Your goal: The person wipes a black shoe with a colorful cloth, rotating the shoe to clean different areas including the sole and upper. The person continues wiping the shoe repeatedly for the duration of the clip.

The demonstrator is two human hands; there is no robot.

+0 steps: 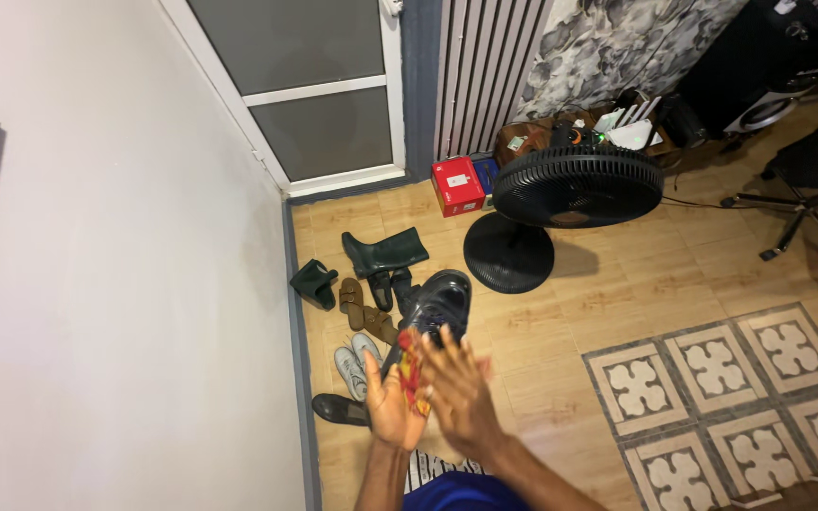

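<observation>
Along the left of the view a plain white wall runs down to a wooden floor, where patterned tiles fill the lower right corner. At the top stands a white-framed glass door, and beside it a ribbed panel with a flowered cloth hanging over it. A black pedestal fan stands on its round base in the middle of the floor, its head tipped face-down, with a red box just behind it by the door. Against the wall lies a loose heap of footwear: a dark green rubber boot on its side, brown sandals, pale grey trainers and a black flat shoe. Above that heap, the person's left hand is closed around a dark sneaker with a red and yellow lining, holding it up by the heel end, toe pointing away. The right hand is blurred, fingers spread and flat, just beside the shoe's heel; whether it touches the shoe I cannot tell
</observation>
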